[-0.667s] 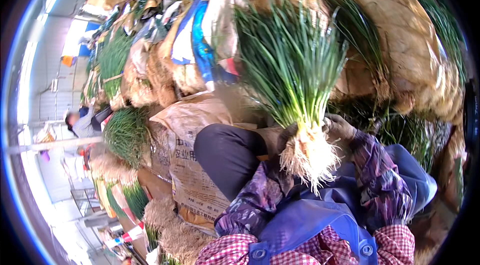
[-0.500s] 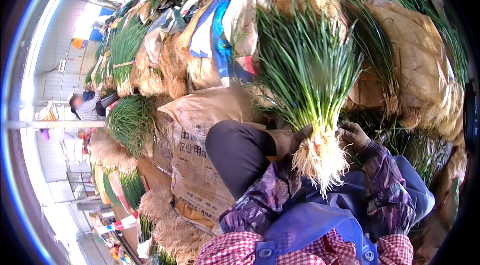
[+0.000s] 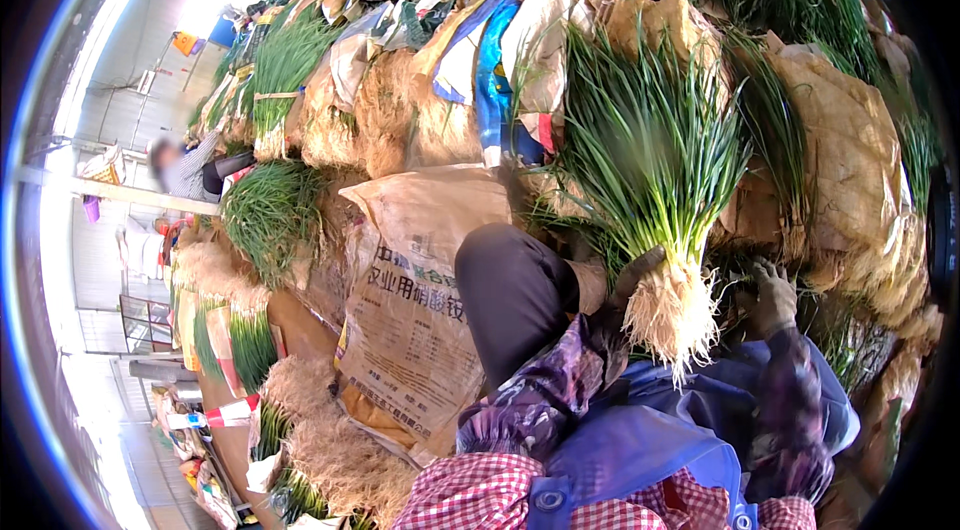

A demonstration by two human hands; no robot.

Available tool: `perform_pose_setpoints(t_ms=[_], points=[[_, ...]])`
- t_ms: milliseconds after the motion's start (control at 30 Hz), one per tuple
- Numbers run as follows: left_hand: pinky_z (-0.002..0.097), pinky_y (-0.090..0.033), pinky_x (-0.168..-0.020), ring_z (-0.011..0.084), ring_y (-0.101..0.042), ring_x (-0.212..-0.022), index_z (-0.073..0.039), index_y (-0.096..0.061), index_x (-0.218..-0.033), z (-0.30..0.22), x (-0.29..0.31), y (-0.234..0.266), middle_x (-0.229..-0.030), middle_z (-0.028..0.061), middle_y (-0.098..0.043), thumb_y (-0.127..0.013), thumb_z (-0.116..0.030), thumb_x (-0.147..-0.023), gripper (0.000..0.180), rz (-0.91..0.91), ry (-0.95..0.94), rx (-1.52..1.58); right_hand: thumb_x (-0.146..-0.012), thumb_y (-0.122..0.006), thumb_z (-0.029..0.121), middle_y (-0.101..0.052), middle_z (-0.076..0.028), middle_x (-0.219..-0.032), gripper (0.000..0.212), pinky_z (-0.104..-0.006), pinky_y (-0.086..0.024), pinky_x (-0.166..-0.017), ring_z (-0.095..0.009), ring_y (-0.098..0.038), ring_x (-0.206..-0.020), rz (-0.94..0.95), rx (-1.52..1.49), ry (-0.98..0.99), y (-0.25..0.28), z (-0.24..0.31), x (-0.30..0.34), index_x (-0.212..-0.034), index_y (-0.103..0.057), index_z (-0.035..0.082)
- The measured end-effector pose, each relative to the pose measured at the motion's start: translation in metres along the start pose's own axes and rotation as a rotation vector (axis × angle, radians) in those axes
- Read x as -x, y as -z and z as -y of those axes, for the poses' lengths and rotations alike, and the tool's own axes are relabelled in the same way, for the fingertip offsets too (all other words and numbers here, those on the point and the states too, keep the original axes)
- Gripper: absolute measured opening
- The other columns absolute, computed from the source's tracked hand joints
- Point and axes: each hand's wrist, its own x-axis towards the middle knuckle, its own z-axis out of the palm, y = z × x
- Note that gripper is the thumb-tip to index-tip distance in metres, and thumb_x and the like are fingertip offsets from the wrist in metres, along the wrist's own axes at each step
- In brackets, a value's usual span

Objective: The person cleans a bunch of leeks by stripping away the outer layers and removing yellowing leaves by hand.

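Note:
A bunch of green onions stands in front of me, its long leaves fanned upward and its pale stringy roots hanging down. My left hand is closed around the stems just above the roots, on their left side. Part of that hand is hidden behind the roots. To the right, my right hand is off the bunch, fingers apart, close to loose greens beside my lap. Nothing shows in it.
A large printed sack lies left of my bent knee. Bundles wrapped in brown paper are stacked ahead and to the right. More tied onions and root piles lie left. Another person is at the far left.
My right hand has let go of the stems and moved right, away from the bunch. The left hand still holds it. The whole view has shifted slightly.

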Motion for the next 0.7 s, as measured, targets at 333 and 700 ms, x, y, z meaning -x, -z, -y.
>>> perform_pose_setpoints(t_ms=[333,700], points=[[0.0348,-0.048,-0.086,0.0224,-0.059,-0.096,0.000,-0.050,-0.114,0.015,-0.015,-0.039,-0.103,0.0124,-0.060,-0.058,-0.025,-0.089,0.036,0.138,-0.101,0.398,-0.073,-0.058,0.015,-0.055,-0.014,-0.112,0.032,-0.0439,-0.039,-0.091,-0.035,-0.051,-0.107,-0.542,0.284,0.720,-0.079,0.165,-0.001,-0.104,-0.053,0.007],[0.0342,-0.051,-0.078,0.0218,-0.060,-0.085,-0.003,-0.055,-0.101,0.020,-0.009,-0.113,-0.092,0.0094,-0.059,-0.052,-0.028,-0.091,0.027,0.207,0.047,0.408,-0.084,-0.057,0.020,-0.057,-0.015,-0.099,0.019,-0.0444,-0.045,-0.083,-0.037,-0.056,-0.098,-0.725,0.180,0.886,-0.075,0.179,-0.006,-0.091,-0.054,0.002]])
